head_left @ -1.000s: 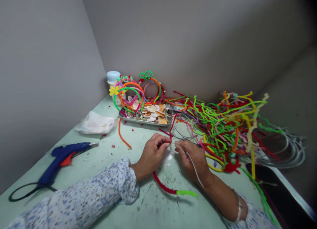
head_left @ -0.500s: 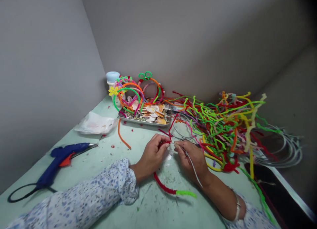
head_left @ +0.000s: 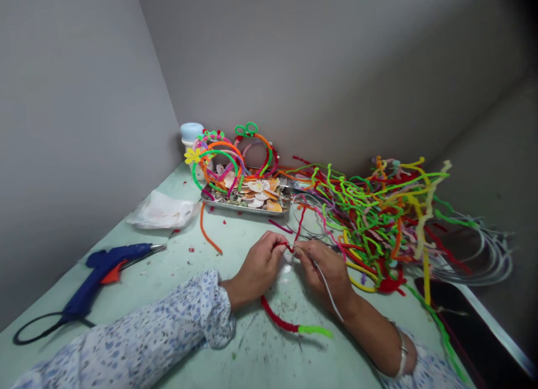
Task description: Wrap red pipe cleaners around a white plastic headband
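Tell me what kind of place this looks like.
Probably a small craft corner: a heap of coloured pipe cleaners on the green table, a blue glue gun, a metal tray of shells, and finished wrapped headbands against the wall.

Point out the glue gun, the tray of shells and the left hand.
glue gun [head_left: 98,271]: head view, on the blue body above the orange trigger.
tray [head_left: 244,208]: head view, on its near metal rim.
left hand [head_left: 256,265]: head view, on the back of the hand.
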`<state>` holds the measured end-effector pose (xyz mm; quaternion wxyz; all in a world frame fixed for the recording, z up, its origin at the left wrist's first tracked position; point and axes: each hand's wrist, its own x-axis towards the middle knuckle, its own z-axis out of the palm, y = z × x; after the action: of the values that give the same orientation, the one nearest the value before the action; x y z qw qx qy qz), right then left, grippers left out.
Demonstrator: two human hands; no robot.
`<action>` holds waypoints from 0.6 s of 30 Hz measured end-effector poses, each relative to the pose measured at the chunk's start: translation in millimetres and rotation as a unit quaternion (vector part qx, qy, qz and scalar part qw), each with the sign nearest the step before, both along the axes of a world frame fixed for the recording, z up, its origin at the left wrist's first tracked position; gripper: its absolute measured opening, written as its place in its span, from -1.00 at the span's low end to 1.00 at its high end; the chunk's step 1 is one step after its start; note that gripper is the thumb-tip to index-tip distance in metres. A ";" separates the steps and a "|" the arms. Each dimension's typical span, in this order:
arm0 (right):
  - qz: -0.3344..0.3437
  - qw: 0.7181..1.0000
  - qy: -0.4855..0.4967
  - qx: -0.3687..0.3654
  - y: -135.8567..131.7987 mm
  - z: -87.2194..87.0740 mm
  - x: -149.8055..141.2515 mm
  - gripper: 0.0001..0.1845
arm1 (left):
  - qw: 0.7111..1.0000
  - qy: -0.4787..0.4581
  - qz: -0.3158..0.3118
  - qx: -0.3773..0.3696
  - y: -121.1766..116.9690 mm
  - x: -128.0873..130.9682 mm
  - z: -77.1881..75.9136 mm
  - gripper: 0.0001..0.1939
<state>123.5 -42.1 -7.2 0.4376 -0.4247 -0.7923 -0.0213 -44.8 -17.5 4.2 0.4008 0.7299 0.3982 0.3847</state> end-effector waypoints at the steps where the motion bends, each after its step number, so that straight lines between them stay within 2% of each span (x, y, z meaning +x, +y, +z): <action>1: 0.000 1.000 0.001 -0.002 0.1 -0.4 0.5 -0.87 | 1.000 -0.003 -0.003 -0.008 0.1 0.0 0.1 -0.85; 7: -0.004 1.000 0.010 -0.023 1.2 -2.1 2.8 -0.85 | 0.996 -0.040 -0.016 -0.073 -1.0 -0.5 1.9 -0.81; 18: 0.003 0.999 0.037 -0.025 -0.5 7.4 -1.0 -0.83 | 0.996 -0.049 -0.006 -0.073 0.2 -1.4 1.8 -0.77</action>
<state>122.4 -42.6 0.2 0.4558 -0.4333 -0.7774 0.0154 -46.2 -17.3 6.0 0.4740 0.6818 0.4004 0.3875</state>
